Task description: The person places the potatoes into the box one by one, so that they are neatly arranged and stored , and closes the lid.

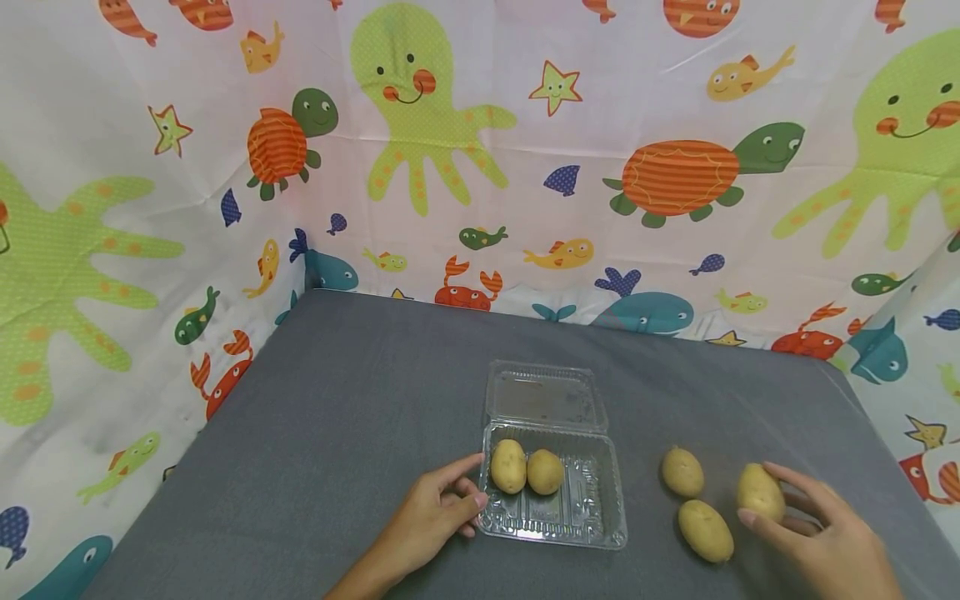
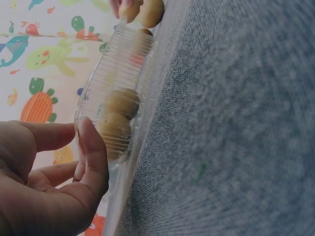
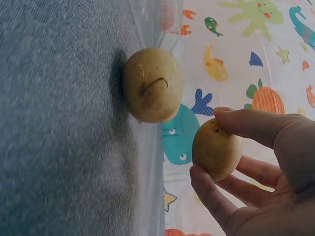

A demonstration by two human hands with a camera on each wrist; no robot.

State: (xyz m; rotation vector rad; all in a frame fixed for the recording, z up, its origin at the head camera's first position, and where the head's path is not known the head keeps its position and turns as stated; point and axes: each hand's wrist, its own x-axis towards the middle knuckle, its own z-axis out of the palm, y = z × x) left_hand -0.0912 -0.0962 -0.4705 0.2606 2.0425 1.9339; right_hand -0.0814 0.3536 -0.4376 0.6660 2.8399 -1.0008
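Observation:
A clear plastic clamshell container [image 1: 592,492] lies with its lid [image 1: 543,396] folded back, away from me. Inside its left half sit two potatoes, an oval one [image 1: 508,467] and a rounder one [image 1: 544,472], side by side. My left hand [image 1: 431,510] pinches the container's left rim between thumb and fingers, as the left wrist view also shows. On the right, my right hand [image 1: 836,533] holds a potato [image 3: 216,150] between thumb and fingertips; in the right wrist view it appears raised off the cloth. Two more potatoes, one farther back [image 1: 682,472] and one nearer [image 1: 706,531], lie between it and the container.
A dark grey cloth [image 1: 337,400] covers the table. Behind it and along both sides hangs a white curtain [image 1: 517,167] printed with sea animals.

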